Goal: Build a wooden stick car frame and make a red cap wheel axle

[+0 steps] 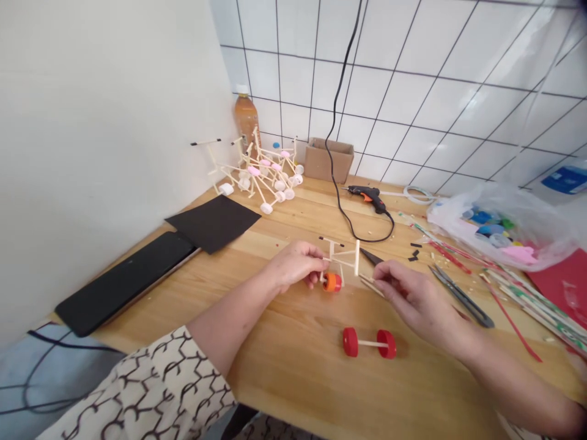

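Observation:
My left hand [298, 266] is closed on a small tricycle frame [345, 258] of pale wooden sticks. Black tips cover its handlebar, and orange-red bottle caps [332, 282] sit at its lower front. Between the thumb and fingers of my right hand [415, 299] is a thin wooden stick [370, 285], its end close to the frame's rear crosspiece; whether they touch I cannot tell. A dark pointed blade [370, 256] lies just beyond that hand, its other end hidden. Nearer me, a pair of red bottle-cap wheels [350, 342] on a stick axle rests on the table.
Several stick tricycles [257, 171] stand by a bottle [246, 119] at the back left. A cardboard box [329, 160], glue gun [369, 197] and bag of caps [499, 226] line the wall. A utility knife [463, 296] lies right; a phone [128, 278] and black sheet [213, 221] lie left.

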`<state>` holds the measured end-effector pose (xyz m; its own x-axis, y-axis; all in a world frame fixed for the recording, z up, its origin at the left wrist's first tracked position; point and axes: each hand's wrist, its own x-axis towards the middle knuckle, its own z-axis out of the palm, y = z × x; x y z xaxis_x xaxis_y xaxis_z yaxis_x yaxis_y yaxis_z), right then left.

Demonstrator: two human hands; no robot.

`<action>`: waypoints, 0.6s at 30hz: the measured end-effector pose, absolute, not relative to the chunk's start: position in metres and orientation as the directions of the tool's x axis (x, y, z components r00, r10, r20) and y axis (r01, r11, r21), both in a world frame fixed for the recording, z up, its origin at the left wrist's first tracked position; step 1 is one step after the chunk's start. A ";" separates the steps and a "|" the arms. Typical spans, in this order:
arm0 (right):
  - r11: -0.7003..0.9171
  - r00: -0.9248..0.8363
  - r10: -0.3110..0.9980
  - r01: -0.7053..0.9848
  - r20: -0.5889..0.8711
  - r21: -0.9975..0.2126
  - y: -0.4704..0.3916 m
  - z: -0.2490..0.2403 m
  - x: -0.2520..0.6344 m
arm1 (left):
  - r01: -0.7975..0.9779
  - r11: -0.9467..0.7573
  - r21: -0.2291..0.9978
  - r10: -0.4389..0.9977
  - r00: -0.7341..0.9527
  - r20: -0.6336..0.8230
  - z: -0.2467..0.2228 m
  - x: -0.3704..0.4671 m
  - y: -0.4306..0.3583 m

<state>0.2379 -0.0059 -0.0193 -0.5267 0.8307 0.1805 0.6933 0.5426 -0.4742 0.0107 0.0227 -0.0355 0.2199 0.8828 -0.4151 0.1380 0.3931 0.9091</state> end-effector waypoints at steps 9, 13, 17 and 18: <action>0.555 -0.529 0.819 0.630 0.223 -0.543 -0.008 -0.021 0.229 | 0.301 0.356 0.884 0.885 0.194 -0.423 -0.033 0.013 0.021; 0.583 -0.539 0.802 0.614 0.256 -0.532 -0.009 -0.023 0.226 | 0.418 0.241 0.876 0.931 0.155 -0.330 -0.036 0.013 0.019; 0.569 -0.522 0.812 0.611 0.259 -0.551 -0.008 -0.027 0.225 | 0.524 0.095 0.846 0.984 0.079 -0.159 -0.035 0.009 0.018; 0.555 -0.507 0.822 0.611 0.260 -0.564 -0.008 -0.027 0.226 | 0.546 0.067 0.835 0.992 0.054 -0.115 -0.034 0.007 0.018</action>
